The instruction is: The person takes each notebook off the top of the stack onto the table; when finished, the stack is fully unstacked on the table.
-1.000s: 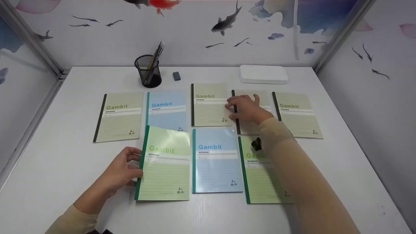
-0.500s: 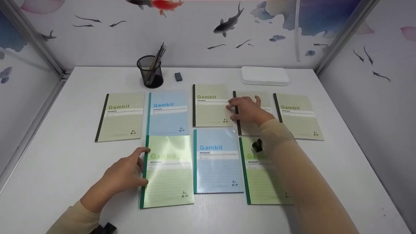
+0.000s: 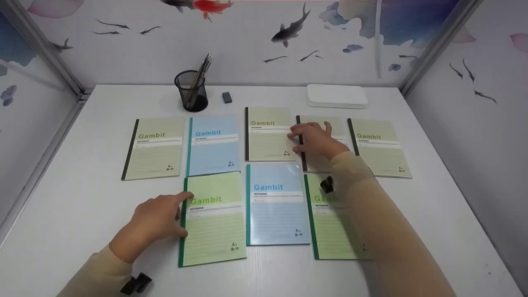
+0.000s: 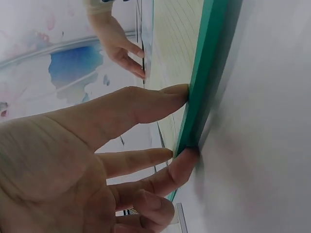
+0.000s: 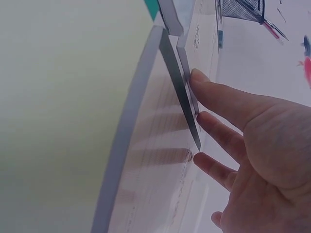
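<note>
Along the dark green spine of a green-covered notebook (image 3: pixel 216 227), at the front left, my left hand (image 3: pixel 150 218) rests with its fingers spread. In the left wrist view, its thumb and a fingertip touch the spine (image 4: pixel 206 63). The notebook lies just in front of a blue notebook (image 3: pixel 213 142), slightly turned. At the back, my right hand (image 3: pixel 315 138) touches the right edge of a beige notebook (image 3: pixel 268 142) with loosely bent fingers. It hovers over another beige notebook (image 3: pixel 321 161) and partly hides it; the right wrist view shows thumb and fingertips along the edge.
A second blue notebook (image 3: pixel 278 214) lies at front centre. Right of it is another green notebook (image 3: pixel 336 235), partly under the right forearm. Beige notebooks lie at far left (image 3: pixel 154 154) and far right (image 3: pixel 381 154). Behind stand a pen cup (image 3: pixel 194 95), an eraser (image 3: pixel 227 97) and a white case (image 3: pixel 336 97).
The left green notebook has moved toward the front and right, off the blue notebook's lower part, and now lies lower. My left hand's fingers have spread along its spine. The right hand stays in place.
</note>
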